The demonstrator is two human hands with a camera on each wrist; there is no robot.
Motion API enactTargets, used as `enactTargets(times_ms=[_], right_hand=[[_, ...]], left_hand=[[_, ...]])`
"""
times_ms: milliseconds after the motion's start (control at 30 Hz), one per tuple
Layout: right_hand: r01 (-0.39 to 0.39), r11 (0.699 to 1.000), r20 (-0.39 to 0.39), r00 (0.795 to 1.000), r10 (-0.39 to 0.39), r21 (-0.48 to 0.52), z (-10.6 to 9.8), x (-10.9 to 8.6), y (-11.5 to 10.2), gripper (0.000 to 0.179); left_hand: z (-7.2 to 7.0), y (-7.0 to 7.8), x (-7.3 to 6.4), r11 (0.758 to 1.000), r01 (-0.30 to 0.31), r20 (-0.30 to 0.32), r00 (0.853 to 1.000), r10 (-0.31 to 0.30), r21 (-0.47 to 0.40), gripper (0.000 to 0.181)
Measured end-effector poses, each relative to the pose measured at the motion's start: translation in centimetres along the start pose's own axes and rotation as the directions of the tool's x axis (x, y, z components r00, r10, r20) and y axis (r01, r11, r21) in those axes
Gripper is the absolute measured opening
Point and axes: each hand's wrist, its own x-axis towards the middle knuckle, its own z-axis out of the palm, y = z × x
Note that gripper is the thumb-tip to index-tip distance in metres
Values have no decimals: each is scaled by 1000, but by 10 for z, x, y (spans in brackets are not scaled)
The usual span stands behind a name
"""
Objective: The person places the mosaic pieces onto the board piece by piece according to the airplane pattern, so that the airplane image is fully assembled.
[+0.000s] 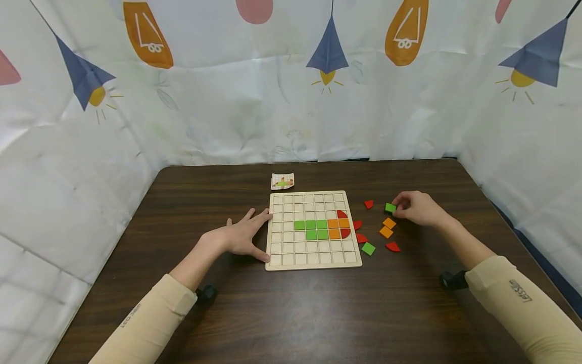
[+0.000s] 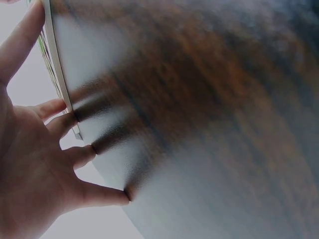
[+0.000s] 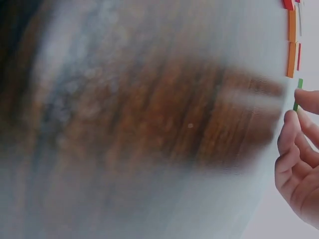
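A wooden grid board (image 1: 291, 258) lies mid-table, with green squares (image 1: 311, 225), orange squares (image 1: 334, 233) and red rounded pieces (image 1: 345, 233) set in its cells. My left hand (image 1: 238, 236) is spread at the board's left edge, its thumb and fingers touching the rim; in the left wrist view the other fingertips (image 2: 130, 195) rest on the tabletop. To the right of the board, my right hand (image 1: 417, 207) pinches a green square tile (image 1: 390, 208) between thumb and fingers. The right wrist view shows that tile (image 3: 297, 102) edge-on at the fingertips.
Loose orange squares (image 1: 386, 232), a green square (image 1: 368, 248) and several red pieces (image 1: 393, 246) lie right of the board. Two red pieces sit against its right edge. A small picture card (image 1: 283, 181) lies behind the board. A patterned curtain (image 1: 218, 111) surrounds the dark wooden table (image 1: 318, 313).
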Motion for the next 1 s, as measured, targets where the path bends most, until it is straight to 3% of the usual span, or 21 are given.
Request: enactTargets(times_ms=[467, 1000], right_hand=[[74, 997, -11, 997, -74, -20, -6, 0, -27, 25], [196, 980, -6, 981, -196, 15, 17, 4, -67, 24]], left_hand=[[1, -1, 1, 1000, -3, -7, 1000, 3, -7, 117], [1, 0, 0, 1000, 0, 6, 1000, 0, 25, 117]])
